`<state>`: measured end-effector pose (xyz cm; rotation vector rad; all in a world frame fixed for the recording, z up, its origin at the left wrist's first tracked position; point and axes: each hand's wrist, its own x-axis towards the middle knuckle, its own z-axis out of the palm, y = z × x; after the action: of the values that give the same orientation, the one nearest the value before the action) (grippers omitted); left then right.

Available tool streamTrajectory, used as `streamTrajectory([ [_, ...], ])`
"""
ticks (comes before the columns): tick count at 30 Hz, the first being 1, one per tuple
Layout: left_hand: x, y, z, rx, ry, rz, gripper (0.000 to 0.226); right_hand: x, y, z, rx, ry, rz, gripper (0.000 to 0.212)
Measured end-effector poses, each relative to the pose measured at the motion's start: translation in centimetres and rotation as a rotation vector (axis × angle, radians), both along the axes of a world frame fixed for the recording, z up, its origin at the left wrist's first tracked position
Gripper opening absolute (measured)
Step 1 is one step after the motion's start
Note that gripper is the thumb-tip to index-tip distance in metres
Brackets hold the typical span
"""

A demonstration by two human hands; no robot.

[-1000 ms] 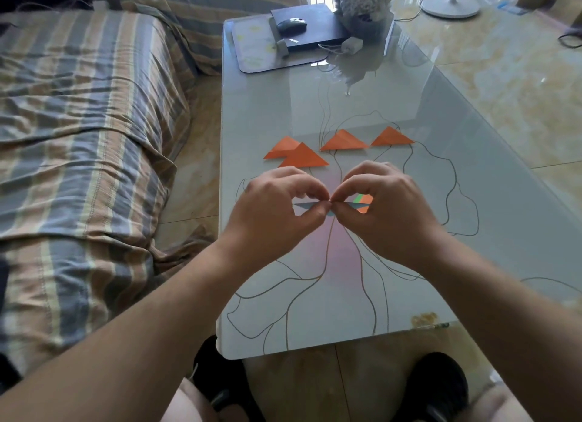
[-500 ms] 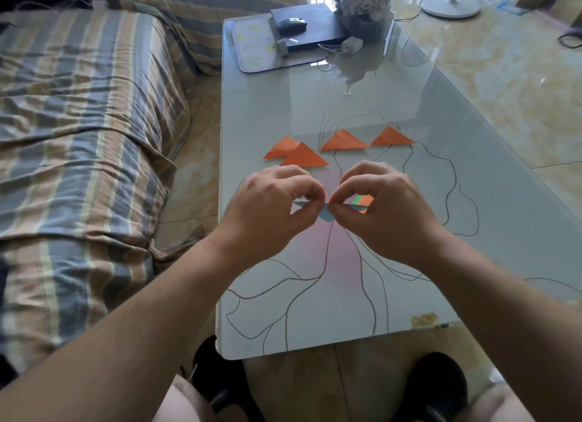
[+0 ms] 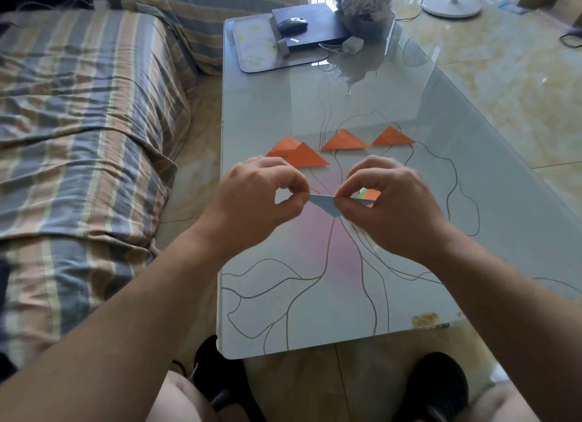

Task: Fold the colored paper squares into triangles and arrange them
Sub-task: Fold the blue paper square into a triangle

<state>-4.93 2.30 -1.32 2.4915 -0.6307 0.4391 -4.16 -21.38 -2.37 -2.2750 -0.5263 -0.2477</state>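
Left of the scene: a sofa (image 3: 78, 131) under a striped cover, beside the glass surface (image 3: 472, 201). Left hand (image 3: 255, 207): thumb and forefinger curled into a ring, pinching the left end of the blue paper (image 3: 324, 205); the remaining fingers are curled beneath. The blue paper is held in the air just above the surface, between the two hands, already doubled into a triangle with its long edge uppermost and its point hanging down. Right hand (image 3: 396, 207): thumb and forefinger pinching the paper's long edge near its middle. Behind this hand, a small stack of unfolded squares (image 3: 369, 194), orange and green edges showing. Farther back on the surface, a row of four orange triangles (image 3: 345, 141); the two leftmost overlap, the others lie apart.

Judged step: sharpening the crease. Risks: uneven pinching could shift the two layers so the corners mismatch; a loosened grip could drop the paper onto the row; a forearm lowered carelessly could scatter the light, finished triangles.
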Motion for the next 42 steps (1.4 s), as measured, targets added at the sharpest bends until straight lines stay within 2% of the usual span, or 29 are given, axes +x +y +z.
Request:
streamTrajectory([
  [10,0.0,0.4,-0.2,0.044,0.162,0.073,0.012,-0.1,0.3,-0.3,-0.024,0.004,-0.001,0.019],
  [13,-0.5,-0.8,-0.5,0.001,0.108,0.037,0.019,-0.3,0.6,-0.5,-0.016,0.011,0.013,0.015],
  [16,-0.5,-1.7,-0.9,-0.033,0.045,-0.043,0.011,-0.5,0.8,-0.6,0.008,0.01,0.035,0.002],
  [18,-0.3,-1.8,-1.0,-0.053,0.013,-0.051,0.007,-0.5,0.7,-0.5,0.035,0.009,0.038,0.001],
  [24,-0.2,-1.6,-0.8,-0.043,-0.008,-0.075,0.003,-0.4,0.5,-0.6,0.026,-0.006,0.038,0.015],
  [37,-0.2,-0.6,0.2,-0.024,0.032,-0.005,0.002,0.7,-0.6,0.2,-0.072,0.014,0.045,0.024],
  [42,-0.4,-0.7,0.1,-0.08,0.138,0.04,0.005,0.9,-0.9,0.2,-0.125,0.066,0.004,0.023],
])
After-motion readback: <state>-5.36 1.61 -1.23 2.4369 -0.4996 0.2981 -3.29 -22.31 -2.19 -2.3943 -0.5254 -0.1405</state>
